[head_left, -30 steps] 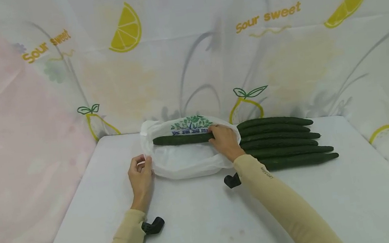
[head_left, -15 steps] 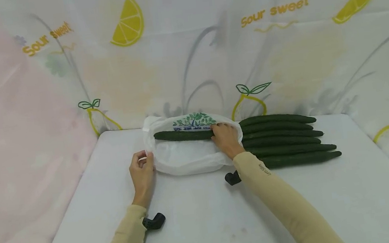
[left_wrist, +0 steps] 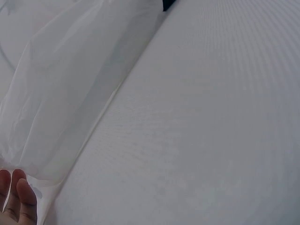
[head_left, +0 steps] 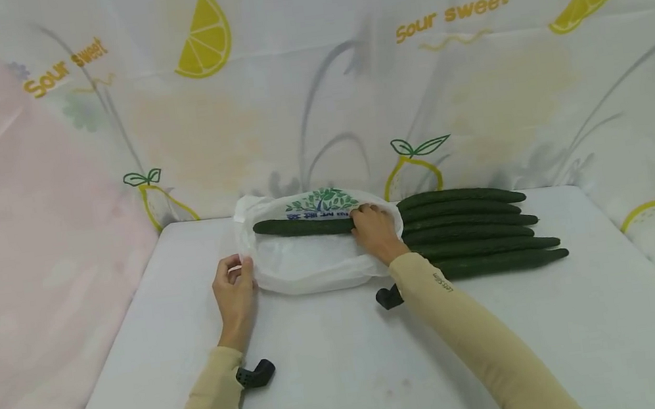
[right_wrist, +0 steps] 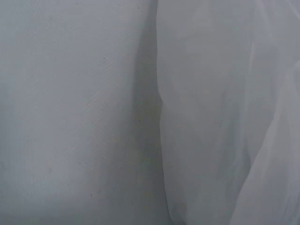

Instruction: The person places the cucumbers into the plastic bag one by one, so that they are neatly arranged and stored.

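A white plastic bag [head_left: 306,282] with a green tree print lies with its mouth held wide in the head view. My left hand [head_left: 236,301] pinches the bag's left rim; its fingertips [left_wrist: 26,192] show at the bag's edge in the left wrist view. Inside the mouth, near the printed back side, lies a long dark green cucumber [head_left: 302,226]. My right hand [head_left: 377,234] grips the cucumber's right end, which it hides. In the right wrist view only the bag's side [right_wrist: 206,117] and the tabletop show, with no fingers visible.
Several more cucumbers [head_left: 479,237] lie side by side just right of the bag, partly behind the right forearm. A white-covered table [head_left: 337,381] bears everything. A printed curtain [head_left: 292,113] hangs close behind its back edge. Each wrist carries a black camera mount [head_left: 256,375].
Both hands keep their holds on the bag and the cucumber. The cucumber's left end has tilted slightly toward the back of the bag. The head view has shifted a little.
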Available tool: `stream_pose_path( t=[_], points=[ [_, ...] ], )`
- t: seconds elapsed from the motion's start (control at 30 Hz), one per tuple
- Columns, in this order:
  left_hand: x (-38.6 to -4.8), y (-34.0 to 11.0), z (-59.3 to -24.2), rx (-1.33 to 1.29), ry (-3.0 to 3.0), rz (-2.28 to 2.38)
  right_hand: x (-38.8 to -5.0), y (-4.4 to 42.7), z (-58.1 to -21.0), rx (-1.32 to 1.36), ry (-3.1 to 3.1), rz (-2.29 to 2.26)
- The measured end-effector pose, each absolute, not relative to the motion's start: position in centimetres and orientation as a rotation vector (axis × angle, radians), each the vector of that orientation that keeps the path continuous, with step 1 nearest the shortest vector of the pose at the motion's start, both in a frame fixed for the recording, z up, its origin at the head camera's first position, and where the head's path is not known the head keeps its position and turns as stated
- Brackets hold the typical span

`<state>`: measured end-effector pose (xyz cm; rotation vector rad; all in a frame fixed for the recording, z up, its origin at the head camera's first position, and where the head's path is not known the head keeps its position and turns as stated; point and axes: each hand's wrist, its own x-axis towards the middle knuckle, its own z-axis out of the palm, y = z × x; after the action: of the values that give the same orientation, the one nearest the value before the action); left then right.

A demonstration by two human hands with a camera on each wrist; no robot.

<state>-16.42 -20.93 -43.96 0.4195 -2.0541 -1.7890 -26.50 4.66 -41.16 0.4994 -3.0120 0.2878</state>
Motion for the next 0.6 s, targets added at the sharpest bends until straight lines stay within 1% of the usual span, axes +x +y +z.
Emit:
stream_pose_path(
  t=[0.2,0.4,0.6],
  points=[
    [-15.6,-20.5,-42.7,0.428,-2.078,-1.773,-26.3,4.7,-41.0,0.518,-3.028,0.332],
    [-15.7,-20.5,-42.7,0.407,-2.062,-1.782,-26.1,5.0,-40.7,0.566,-2.974,0.439],
    [-15.8,-20.5,-42.9,0.408,-2.063,-1.789,-25.7,5.7,-39.9,0.675,-2.854,0.593]
  ],
)
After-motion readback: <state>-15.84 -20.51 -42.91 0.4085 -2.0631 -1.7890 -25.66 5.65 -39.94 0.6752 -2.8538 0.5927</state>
